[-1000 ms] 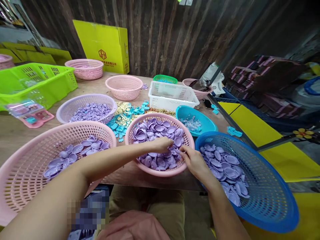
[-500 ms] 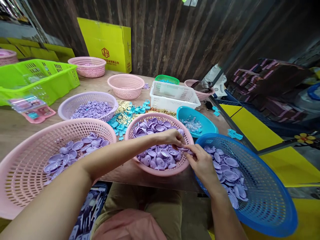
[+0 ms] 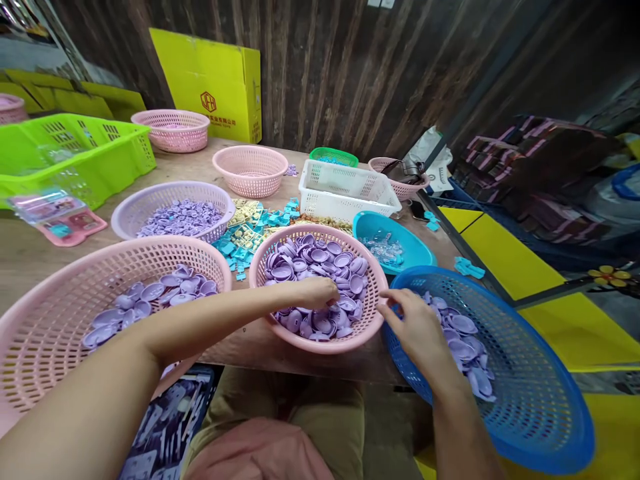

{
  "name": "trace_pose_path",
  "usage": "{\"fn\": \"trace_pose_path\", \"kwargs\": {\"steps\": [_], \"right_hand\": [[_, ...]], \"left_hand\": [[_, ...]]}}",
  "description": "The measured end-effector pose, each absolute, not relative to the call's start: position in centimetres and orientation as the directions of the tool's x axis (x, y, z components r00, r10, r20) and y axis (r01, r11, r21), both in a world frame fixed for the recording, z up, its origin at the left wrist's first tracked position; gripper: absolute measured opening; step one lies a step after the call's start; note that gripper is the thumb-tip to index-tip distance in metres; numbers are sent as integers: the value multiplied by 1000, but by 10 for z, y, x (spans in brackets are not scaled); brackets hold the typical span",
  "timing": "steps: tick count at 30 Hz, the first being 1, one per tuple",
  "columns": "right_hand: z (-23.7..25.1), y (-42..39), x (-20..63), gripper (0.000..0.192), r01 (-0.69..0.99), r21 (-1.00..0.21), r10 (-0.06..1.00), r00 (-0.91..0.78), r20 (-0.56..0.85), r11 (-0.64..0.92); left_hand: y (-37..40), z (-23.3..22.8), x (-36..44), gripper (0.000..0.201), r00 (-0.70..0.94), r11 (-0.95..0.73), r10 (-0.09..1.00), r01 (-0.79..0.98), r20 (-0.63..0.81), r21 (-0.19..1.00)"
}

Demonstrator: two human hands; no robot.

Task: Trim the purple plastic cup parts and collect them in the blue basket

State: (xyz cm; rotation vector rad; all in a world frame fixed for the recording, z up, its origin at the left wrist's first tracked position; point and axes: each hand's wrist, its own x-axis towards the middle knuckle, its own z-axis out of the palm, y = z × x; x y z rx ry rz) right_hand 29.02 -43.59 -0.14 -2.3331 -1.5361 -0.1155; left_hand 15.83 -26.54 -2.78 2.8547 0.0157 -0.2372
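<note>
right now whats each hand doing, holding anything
Left hand: fingers curled down among the purple round plastic caps; a hold cannot be told.
Right hand: over the blue plastic basket, nothing visibly held.

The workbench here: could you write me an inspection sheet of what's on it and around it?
Surface: wooden table, bare wood showing between the baskets.
Job's things: middle pink basket of purple discs; blue basket and near pink basket hold fewer discs.
Clutter: lilac basket of small purple bits, teal and yellow parts, white crate, teal bowl, green crate.
Hands: left hand down among the discs in the middle basket; right hand over the blue basket's rim; whether either holds a disc cannot be told.
Cables: nothing seen.
Surroundings: dark plank wall, yellow carton.
</note>
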Motion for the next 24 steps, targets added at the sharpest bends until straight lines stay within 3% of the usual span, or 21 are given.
{"fn": "trace_pose_path", "kwargs": {"steps": [5,8,11,18,20,22,24], "right_hand": [[-16,-400,268,17,933,-90,937,349,-1,-348],[-18,-388,264,16,950,32,941,313,-125,-312],[-18,-380,264,13,960,66,942,280,-187,-272],[-23,-384,270,13,970,-67,970,226,-86,-232],[-23,-387,271,13,976,-97,981,192,-19,-193],[-24,-389,271,12,983,-109,985,158,67,-150],[-24,-392,271,12,987,-115,979,128,158,-110]], "left_hand": [[-251,-18,153,4,995,-858,49,87,-89,507],[-247,-17,144,10,980,-710,138,197,-142,676],[-249,-20,139,14,950,-553,219,310,-224,773],[-259,-25,146,7,881,-333,303,455,-363,826],[-261,-26,149,14,873,-255,325,451,-363,855],[-261,-28,152,22,861,-120,341,439,-378,891],[-262,-29,155,17,850,69,321,419,-417,906]]}}
